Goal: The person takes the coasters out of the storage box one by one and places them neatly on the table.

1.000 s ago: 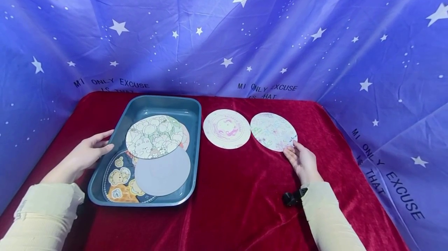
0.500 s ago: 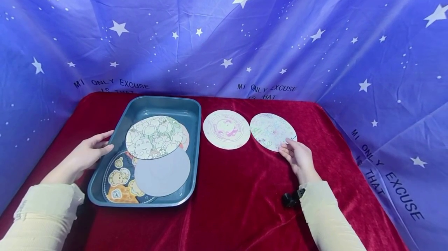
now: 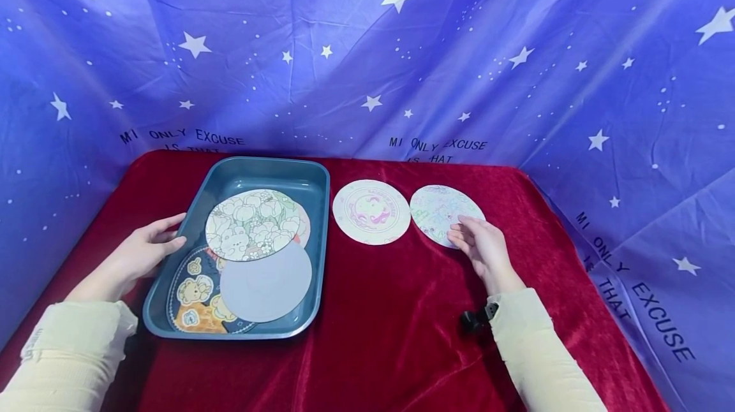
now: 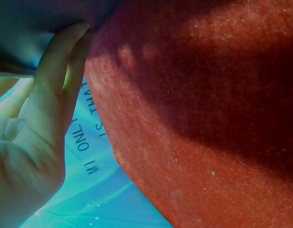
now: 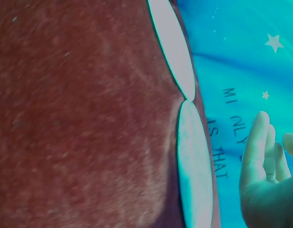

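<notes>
My left hand (image 3: 138,251) stands at the left side of a deep blue rectangular pan (image 3: 321,259); its outstretched fingers (image 4: 56,61) touch the outer wall. Inside the pan lie overlapping round mats: a floral one (image 3: 247,224) with a bear, a plain grey one (image 3: 267,284) and a dark one with cartoon bears (image 3: 195,291). On the red cloth, my right hand (image 3: 485,251) hovers over the right-hand pastel floral mat (image 3: 436,211), covering its lower right edge in the head view. The right wrist view shows its fingers apart from the mat and holding nothing.
A round white mat with a pink print (image 3: 372,212) lies between the pan and the pastel mat, edge to edge with the latter. Red velvet (image 3: 390,323) covers the table. A blue starry curtain (image 3: 344,48) rises behind and at both sides.
My right hand has let go of the pastel mat's edge and shifted left and slightly up over it. The left hand, pan and mats stay practically where they were.
</notes>
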Available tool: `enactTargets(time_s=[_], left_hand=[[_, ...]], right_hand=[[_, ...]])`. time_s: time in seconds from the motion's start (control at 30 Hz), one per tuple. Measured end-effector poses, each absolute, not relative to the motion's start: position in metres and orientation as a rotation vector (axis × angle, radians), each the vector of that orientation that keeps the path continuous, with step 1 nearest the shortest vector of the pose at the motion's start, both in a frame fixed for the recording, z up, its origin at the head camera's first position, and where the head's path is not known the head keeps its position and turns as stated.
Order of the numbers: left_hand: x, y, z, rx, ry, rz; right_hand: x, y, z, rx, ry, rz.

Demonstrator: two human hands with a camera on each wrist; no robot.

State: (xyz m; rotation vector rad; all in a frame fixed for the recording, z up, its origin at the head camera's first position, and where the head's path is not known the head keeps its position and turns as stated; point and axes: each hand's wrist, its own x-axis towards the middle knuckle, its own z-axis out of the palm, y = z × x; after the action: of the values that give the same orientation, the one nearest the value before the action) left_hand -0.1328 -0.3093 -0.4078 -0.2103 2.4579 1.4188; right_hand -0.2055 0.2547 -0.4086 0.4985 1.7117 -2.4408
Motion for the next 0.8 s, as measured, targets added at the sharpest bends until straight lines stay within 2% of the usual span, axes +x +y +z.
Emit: enactTargets(time_s=[0.8], left_hand=[[-0.135,-0.311,-0.409,-0.212,2.462,1.397]], right_hand=[[-0.211,0.222,-0.392,0.327,1.778,-2.434]])
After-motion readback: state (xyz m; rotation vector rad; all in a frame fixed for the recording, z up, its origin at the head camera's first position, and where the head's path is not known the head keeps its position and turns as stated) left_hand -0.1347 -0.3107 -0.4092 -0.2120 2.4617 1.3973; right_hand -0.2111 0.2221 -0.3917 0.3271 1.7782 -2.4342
